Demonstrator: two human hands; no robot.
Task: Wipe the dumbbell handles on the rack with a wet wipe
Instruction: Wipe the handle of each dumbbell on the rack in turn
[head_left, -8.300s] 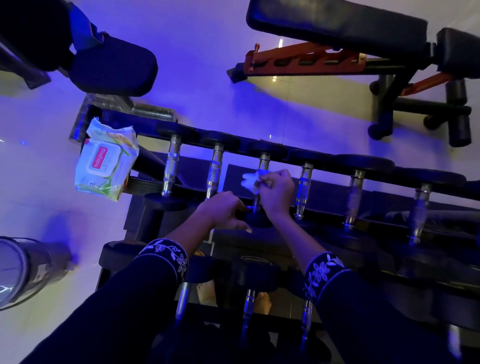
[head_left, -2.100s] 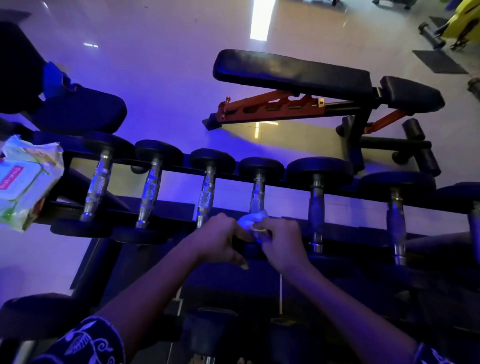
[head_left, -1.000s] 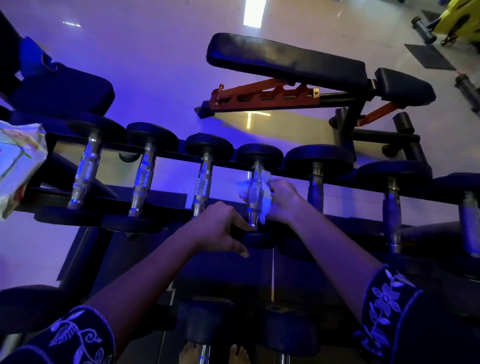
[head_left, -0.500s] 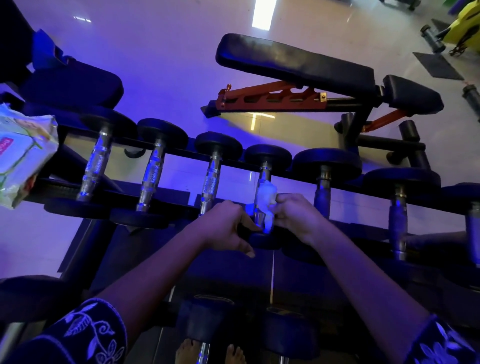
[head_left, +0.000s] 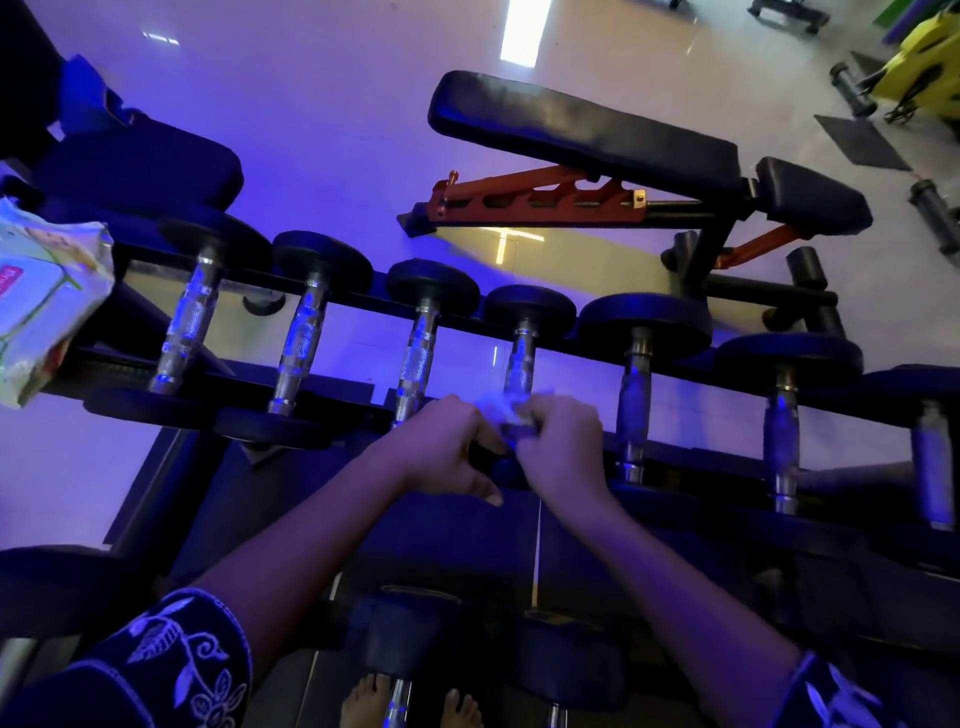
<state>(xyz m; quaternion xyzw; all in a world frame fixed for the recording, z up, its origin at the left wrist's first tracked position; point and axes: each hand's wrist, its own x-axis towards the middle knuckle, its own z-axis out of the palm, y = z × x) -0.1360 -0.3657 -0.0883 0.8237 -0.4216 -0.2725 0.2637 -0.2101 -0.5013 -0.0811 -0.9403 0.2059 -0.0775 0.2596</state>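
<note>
A black rack (head_left: 675, 452) carries a row of several dumbbells with chrome handles under blue light. My right hand (head_left: 563, 444) grips a white wet wipe (head_left: 498, 408) wrapped round the near end of the fourth dumbbell's handle (head_left: 521, 358). My left hand (head_left: 441, 449) holds that dumbbell's near black head (head_left: 501, 465), fingers curled over it. The handles to the left (head_left: 301, 345) and right (head_left: 635, 395) stand bare.
A pack of wet wipes (head_left: 39, 301) lies on the rack's left end. An adjustable bench with an orange frame (head_left: 597, 150) stands beyond the rack. More dumbbells (head_left: 410, 639) sit on the lower tier above my bare feet. A padded seat (head_left: 140, 166) is at upper left.
My right hand has slid the wipe down the fourth handle, from its middle toward the near end. My left hand has stayed on the near head.
</note>
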